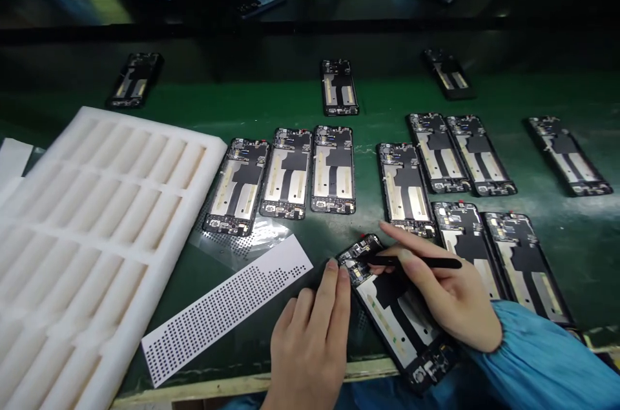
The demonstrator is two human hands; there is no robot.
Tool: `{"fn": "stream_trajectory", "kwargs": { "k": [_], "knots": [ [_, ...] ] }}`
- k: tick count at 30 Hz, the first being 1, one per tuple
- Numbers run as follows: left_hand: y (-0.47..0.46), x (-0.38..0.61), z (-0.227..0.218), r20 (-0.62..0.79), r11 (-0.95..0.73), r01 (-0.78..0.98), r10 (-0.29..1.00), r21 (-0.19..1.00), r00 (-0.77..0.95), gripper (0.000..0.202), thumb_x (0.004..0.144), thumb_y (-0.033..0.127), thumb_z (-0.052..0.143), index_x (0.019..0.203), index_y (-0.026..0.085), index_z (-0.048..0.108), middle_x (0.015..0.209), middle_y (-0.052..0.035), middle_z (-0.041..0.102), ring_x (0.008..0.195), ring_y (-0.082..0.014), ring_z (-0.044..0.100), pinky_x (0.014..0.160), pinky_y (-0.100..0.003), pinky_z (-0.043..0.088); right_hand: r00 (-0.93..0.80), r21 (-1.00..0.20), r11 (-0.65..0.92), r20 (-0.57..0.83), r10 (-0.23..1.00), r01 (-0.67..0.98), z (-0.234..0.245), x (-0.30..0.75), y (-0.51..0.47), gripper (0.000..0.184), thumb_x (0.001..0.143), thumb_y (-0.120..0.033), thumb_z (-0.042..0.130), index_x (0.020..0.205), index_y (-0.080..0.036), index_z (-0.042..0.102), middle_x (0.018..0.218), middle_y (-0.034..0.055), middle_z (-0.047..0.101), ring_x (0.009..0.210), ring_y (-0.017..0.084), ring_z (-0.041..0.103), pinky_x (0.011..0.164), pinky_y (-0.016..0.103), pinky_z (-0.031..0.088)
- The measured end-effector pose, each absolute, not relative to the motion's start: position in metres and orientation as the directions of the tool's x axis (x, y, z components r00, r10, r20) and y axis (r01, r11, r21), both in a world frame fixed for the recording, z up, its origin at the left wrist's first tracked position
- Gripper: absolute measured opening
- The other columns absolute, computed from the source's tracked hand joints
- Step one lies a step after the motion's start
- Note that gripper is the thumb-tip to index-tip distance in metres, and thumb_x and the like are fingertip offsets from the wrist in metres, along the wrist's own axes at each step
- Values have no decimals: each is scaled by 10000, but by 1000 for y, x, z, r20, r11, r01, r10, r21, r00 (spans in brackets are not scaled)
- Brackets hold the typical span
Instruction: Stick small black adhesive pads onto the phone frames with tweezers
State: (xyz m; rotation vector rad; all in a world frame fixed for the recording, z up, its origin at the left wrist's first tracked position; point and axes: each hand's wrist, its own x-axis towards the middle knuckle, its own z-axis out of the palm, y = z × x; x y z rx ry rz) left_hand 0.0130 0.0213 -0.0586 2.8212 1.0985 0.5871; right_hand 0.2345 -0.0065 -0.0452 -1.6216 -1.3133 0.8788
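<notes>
We look from the person's head, forward and steeply down, onto an open, black-framed rectangular phone [397, 316] — near enough to make out its circuit parts. Left of it, a white foam tray [162, 261] outruns our border; beyond the phone, we see across the glossy green bench [261, 97].

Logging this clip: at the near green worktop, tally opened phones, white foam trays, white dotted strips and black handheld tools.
Opened phones: 13
White foam tray: 1
White dotted strip: 1
Black handheld tool: 1
Total: 16

Sheet [227, 310] between tray [194, 200] and phone [394, 319]
</notes>
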Motion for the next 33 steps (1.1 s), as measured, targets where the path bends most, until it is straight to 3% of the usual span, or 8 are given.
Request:
{"fn": "stream_trajectory", "kwargs": {
  "k": [4, 13, 21, 25, 27, 29, 31, 33],
  "knots": [
    [18, 12, -58, 269, -727, 659, 685, 194, 677, 602, 852, -104, 449, 1412, 85, 564, 1431, -102, 632, 898, -202, 618, 719, -336, 518, 156, -926, -108, -53, 986, 362, -43, 233, -4, 395, 1063, -234, 516, 1438, -320, 603, 1181, -8, 788, 1027, 137, 770, 901, 180, 608],
    [16, 11, -61, 306, -743, 633, 668, 219, 678, 646, 796, -106, 501, 1419, 57, 560, 1422, -134, 633, 845, -206, 587, 688, -350, 491, 96, -916, -50, -12, 995, 399, -39, 234, -3, 469, 1038, -146, 525, 1457, -350, 576, 1246, -27, 762, 1082, 110, 746, 989, 162, 555],
    [20, 10, -60, 271, -765, 613, 644, 197, 716, 658, 798, -74, 484, 1443, 48, 532, 1481, -149, 580, 849, -209, 623, 686, -351, 511, 17, -889, 59, 75, 997, 454, -38, 231, -9, 495, 996, -106, 540, 1450, -297, 583, 1303, 37, 732, 1176, 192, 710, 996, 279, 588],
    [21, 11, -59, 231, -746, 635, 666, 200, 709, 606, 842, -56, 473, 1429, 75, 546, 1497, -130, 569, 943, -232, 661, 751, -354, 544, 72, -905, -4, 29, 997, 425, -38, 231, -10, 424, 1017, -168, 544, 1415, -296, 616, 1259, 36, 755, 1134, 206, 732, 964, 282, 606],
    [21, 10, -56, 239, -722, 646, 692, 249, 681, 598, 856, -69, 452, 1419, 103, 558, 1463, -119, 599, 1053, -241, 668, 861, -349, 553, 166, -922, -85, -23, 986, 377, -36, 231, -10, 345, 1036, -234, 544, 1350, -309, 666, 1194, 24, 780, 1077, 197, 755, 919, 256, 619],
    [20, 9, -50, 233, -641, 659, 763, 395, 602, 575, 898, -52, 430, 1424, 143, 553, 1367, -110, 651, 1116, -207, 667, 942, -299, 541, 291, -946, -180, -99, 952, 268, -35, 230, -9, 278, 1045, -325, 549, 1269, -301, 713, 1099, 30, 806, 995, 195, 778, 854, 248, 639],
    [19, 6, -42, 111, -462, 692, 866, 555, 488, 514, 982, 51, 436, 1467, 203, 512, 1272, -82, 670, 1085, -141, 685, 905, -196, 542, 376, -961, -256, -201, 905, 103, -36, 230, -8, 283, 1041, -401, 557, 1237, -279, 720, 954, 38, 822, 905, 197, 796, 779, 248, 655],
    [17, 2, -33, -58, -281, 722, 912, 632, 406, 478, 1048, 195, 416, 1523, 240, 445, 1250, -71, 659, 1069, -111, 693, 854, -144, 546, 377, -959, -279, -275, 884, -46, -38, 230, -7, 314, 1040, -440, 552, 1252, -262, 701, 844, 40, 821, 857, 199, 804, 743, 243, 657]
  ]
}}
